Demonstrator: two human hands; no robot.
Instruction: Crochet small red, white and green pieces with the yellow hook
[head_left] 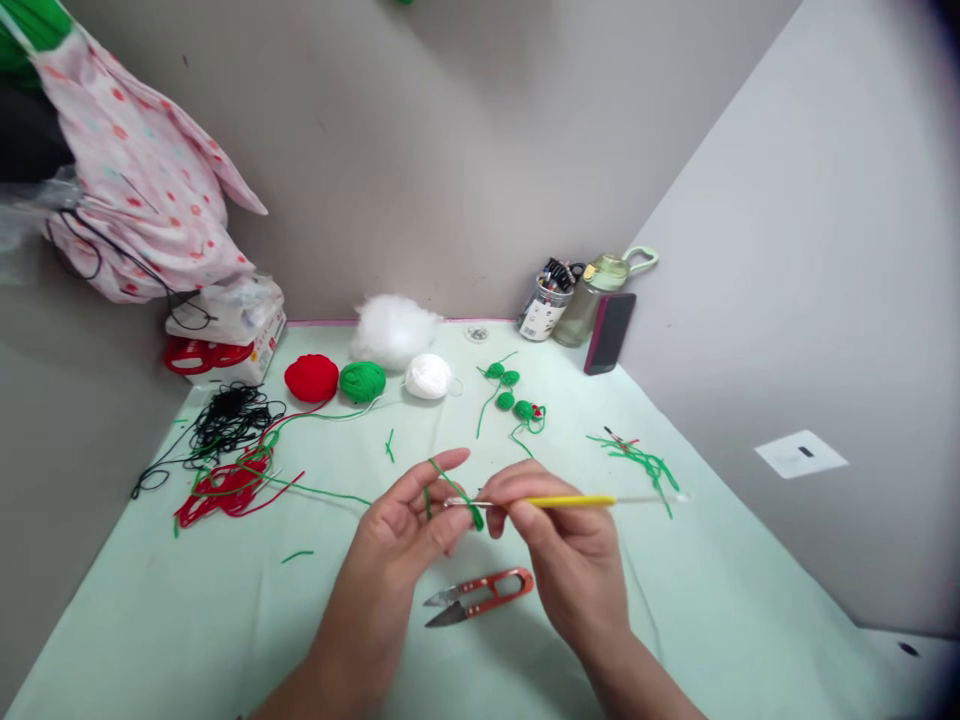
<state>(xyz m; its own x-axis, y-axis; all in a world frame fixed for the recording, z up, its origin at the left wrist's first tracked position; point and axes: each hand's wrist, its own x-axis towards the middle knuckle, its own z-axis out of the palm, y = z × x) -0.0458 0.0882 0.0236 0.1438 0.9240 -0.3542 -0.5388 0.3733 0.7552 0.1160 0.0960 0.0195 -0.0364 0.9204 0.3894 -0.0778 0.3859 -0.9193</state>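
My left hand (409,525) has green yarn (442,473) looped over its raised index finger, with the thumb and other fingers pinching a small green crochet piece (478,518). Between the thumb and fingers of my right hand (574,545) is a crochet hook (570,502) with a yellow handle. Its metal tip points left and lies at the yarn by the small piece. From the left hand the green strand trails left across the table. Just below both hands, a pair of thread snips (480,597) with orange-red handles rests on the cloth, blades to the left.
Red (311,378), green (362,382) and white yarn balls (428,377) sit before white stuffing (396,330). Tangled black (232,425) and red yarn (232,487) lie left. Several small green crocheted pieces (506,400) and yarn scraps (641,460) lie right; a phone (610,334) leans behind.
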